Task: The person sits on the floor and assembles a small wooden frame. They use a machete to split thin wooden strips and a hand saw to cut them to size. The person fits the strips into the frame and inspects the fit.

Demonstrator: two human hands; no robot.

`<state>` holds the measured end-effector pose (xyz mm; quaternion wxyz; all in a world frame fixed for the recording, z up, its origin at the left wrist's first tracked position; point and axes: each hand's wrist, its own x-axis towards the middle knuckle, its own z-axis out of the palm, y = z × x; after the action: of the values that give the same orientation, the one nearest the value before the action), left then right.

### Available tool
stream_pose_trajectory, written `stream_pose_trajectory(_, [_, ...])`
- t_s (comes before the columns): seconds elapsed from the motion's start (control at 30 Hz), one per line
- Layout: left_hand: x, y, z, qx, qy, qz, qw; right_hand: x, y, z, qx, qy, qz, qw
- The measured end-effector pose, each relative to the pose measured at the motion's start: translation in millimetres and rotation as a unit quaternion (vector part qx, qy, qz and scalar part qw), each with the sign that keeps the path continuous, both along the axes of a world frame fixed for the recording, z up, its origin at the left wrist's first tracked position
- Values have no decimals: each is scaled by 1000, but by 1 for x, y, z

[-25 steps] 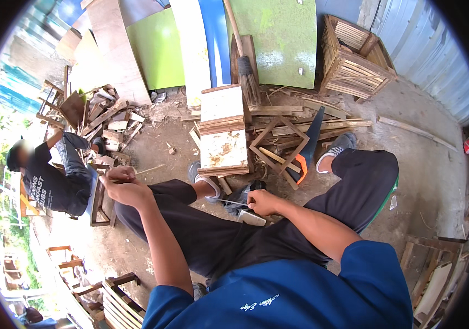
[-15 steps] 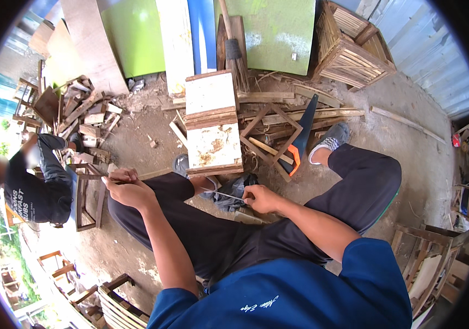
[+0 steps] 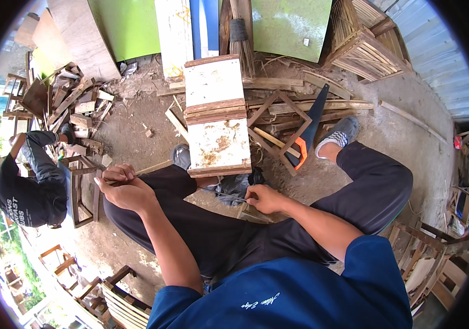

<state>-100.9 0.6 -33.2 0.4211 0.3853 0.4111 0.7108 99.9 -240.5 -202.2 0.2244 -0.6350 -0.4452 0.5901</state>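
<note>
My left hand (image 3: 123, 188) is closed around a thin wooden stick (image 3: 152, 168) that points toward the white board. It rests above my left knee. My right hand (image 3: 264, 198) sits low between my legs, fingers pinched on a thin wire-like piece (image 3: 221, 193) beside a grey bundle (image 3: 234, 185). In front of my knees lies a white painted board with brown slats (image 3: 216, 118). A handsaw with an orange handle (image 3: 307, 131) lies just right of it on a wooden frame (image 3: 275, 129).
Another person in a dark shirt (image 3: 29, 189) crouches at the left by a small wooden frame (image 3: 81, 189). Scrap wood (image 3: 75, 101) is piled at the back left. Green and white panels (image 3: 130, 24) lean behind. Slatted crates (image 3: 369, 41) stand back right, wooden frames (image 3: 424, 263) at right.
My view has tipped downward and closer, so the board and saw appear nearer. My left hand stays closed on the stick; my right hand stays low between my legs.
</note>
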Motion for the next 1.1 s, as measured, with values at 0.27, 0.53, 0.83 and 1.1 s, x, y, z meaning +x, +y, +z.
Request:
stream_pose_trajectory(0.27, [4, -1, -2, 0, -13, 12, 1000, 10, -2, 1, 2, -27, -9, 1000])
stream_pose_trajectory(0.53, [2, -4, -13, -25, -67, -75, 995, 45, 1, 28, 19, -28, 12, 999])
stream_pose_trajectory(0.83, [-13, 6, -38, -67, -216, -164, 960, 110, 7, 98, -122, 101, 75, 985])
stream_pose_trajectory(1.1, [-15, 9, -52, -86, -173, -85, 977, 129, 7, 110, -110, 211, -42, 970])
